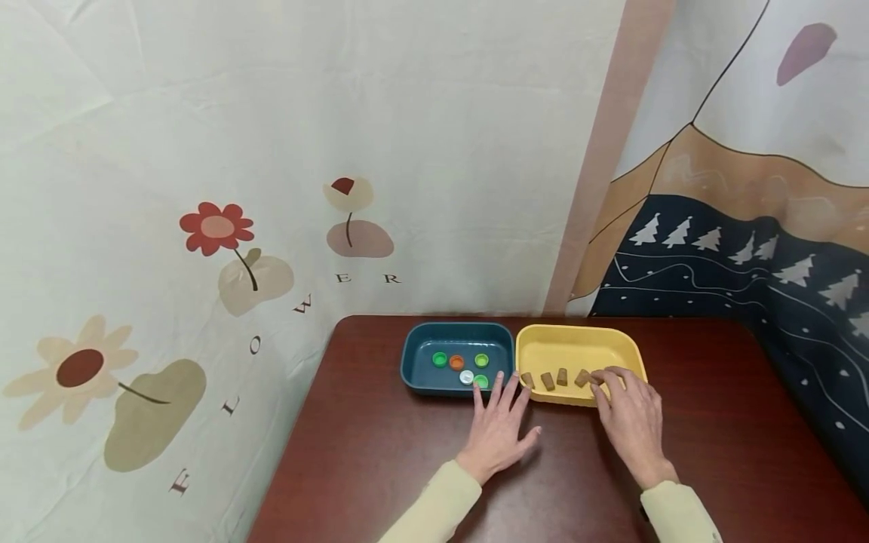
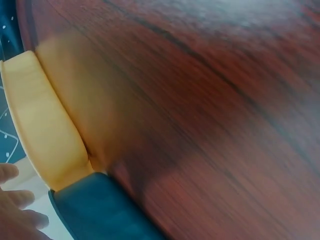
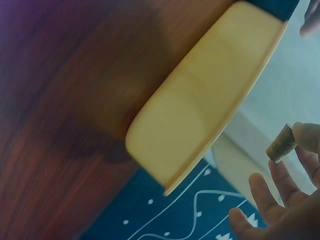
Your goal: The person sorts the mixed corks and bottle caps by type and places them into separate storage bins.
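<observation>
My right hand is at the right front of the yellow tray. Between thumb and fingertip it pinches a brown cork, which the right wrist view shows above the tray's rim. More corks, among them one cork, lie in a loose row along the tray's front. My left hand has its fingers spread, with the fingertips over the front edge of the dark blue tray; it holds nothing. Inside the blue tray lie several small round caps: an orange cap, a white cap and green ones.
Both trays stand side by side near the back edge of a dark red-brown wooden table. Behind it hangs a pale cloth printed with flowers and letters, and a dark blue cloth with white trees at the right.
</observation>
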### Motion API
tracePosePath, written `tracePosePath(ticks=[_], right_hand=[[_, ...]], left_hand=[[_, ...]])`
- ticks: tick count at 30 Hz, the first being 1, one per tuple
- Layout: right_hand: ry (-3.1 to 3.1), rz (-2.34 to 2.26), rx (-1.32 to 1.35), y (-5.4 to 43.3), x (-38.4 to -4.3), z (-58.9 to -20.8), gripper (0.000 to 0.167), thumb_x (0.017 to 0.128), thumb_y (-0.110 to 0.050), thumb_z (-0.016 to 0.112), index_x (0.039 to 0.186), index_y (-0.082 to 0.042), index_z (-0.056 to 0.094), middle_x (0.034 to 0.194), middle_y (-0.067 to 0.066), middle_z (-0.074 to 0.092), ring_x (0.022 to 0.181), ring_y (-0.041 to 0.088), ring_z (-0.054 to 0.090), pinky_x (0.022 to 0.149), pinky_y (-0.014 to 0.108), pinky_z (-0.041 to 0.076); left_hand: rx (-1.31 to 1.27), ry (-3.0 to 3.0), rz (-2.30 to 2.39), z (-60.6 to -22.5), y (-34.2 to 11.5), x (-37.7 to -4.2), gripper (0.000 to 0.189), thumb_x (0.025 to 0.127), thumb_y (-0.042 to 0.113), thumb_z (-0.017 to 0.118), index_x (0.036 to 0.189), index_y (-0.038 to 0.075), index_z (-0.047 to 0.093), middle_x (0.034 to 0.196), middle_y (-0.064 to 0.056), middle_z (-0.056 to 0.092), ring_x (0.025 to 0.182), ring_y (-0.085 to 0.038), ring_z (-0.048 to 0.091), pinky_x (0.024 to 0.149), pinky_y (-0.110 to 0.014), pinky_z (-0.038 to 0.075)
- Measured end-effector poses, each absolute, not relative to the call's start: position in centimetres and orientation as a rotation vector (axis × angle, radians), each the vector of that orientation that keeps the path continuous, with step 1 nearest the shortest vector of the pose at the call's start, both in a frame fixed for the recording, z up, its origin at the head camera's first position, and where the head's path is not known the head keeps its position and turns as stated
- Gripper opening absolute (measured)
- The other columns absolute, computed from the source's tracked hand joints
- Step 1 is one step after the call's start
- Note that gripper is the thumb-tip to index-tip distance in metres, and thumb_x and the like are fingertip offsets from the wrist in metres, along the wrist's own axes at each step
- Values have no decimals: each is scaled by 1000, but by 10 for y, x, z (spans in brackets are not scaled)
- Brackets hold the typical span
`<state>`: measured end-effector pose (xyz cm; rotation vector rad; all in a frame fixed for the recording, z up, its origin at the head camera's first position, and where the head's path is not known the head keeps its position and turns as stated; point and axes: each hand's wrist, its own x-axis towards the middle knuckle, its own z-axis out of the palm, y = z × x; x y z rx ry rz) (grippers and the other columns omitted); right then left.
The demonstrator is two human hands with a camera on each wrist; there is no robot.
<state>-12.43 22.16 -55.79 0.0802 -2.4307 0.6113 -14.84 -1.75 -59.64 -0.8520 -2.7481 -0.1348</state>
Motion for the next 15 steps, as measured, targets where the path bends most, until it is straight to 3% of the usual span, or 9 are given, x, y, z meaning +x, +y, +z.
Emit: tracePosePath(ticks=[15], right_hand=[[-2632, 582, 21, 253, -159, -560, 20, 91, -9, 78, 109, -3, 72, 114, 23, 66, 104, 49, 60, 92, 75, 37]], left_hand=[[-818, -2817, 30, -604, -9, -147, 76, 97, 71, 49, 158, 27, 45, 167, -7, 35, 154, -36, 28, 112, -73, 26]])
